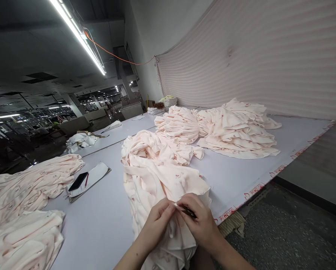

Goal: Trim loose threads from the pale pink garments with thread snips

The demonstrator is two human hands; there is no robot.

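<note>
A heap of pale pink printed garments [156, 172] lies on the white table [106, 217] right in front of me. My left hand [156, 221] is closed, pinching a bit of the fabric edge of the top garment. My right hand [199, 221] is closed around a small dark tool [188, 212], whose tip meets the pinched fabric between the two hands. The lower part of the garment hangs over the table's near edge below my wrists.
More pink garment stacks sit at the back right [238, 131], back middle [177, 123] and left [30, 187]. A black phone [78, 181] and a pen rest on papers to the left. The table's red-printed edge [258, 189] drops to a grey floor on the right.
</note>
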